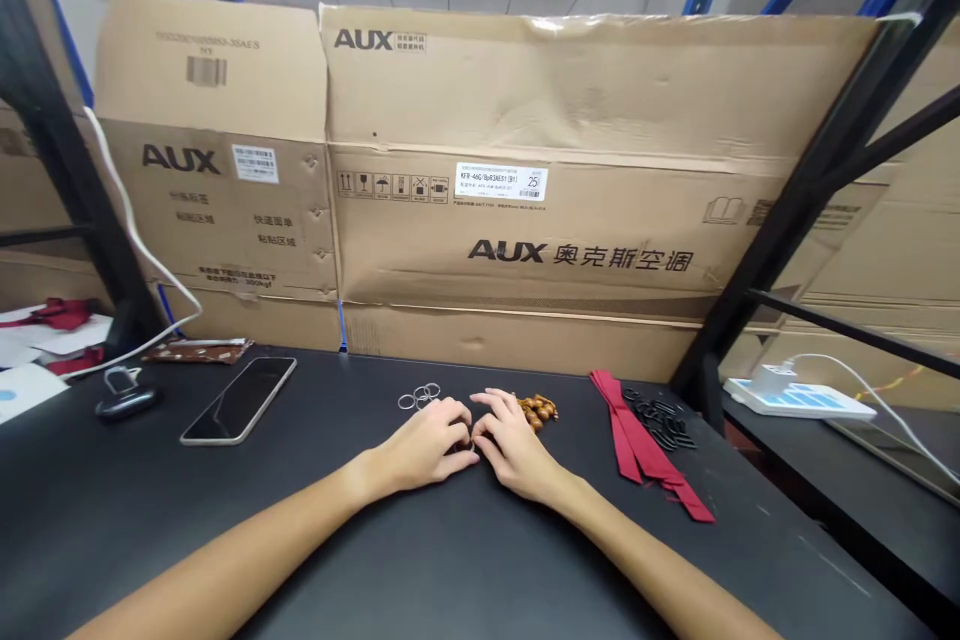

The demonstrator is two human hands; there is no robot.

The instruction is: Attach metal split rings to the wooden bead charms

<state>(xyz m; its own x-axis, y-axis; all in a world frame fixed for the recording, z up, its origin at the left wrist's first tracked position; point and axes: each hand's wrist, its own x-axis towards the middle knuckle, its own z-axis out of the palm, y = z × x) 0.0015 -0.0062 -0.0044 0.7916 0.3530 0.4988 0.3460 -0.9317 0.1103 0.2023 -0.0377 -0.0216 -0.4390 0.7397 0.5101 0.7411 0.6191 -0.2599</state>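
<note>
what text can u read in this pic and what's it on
"AUX": upper flap of the cardboard carton
"AUX": left panel
"AUX 奥克斯空调": lower front panel
"KFR-46G/BpR3AE51(B1)" and "25": white label
Too small or blurred: barcode sticker, Chinese print on the left panel

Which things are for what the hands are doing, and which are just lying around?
Probably for the job:
left hand
right hand
metal rings
wooden beads
red ribbon
small black pieces

Just lying about:
phone
power strip
AUX cardboard box
</note>
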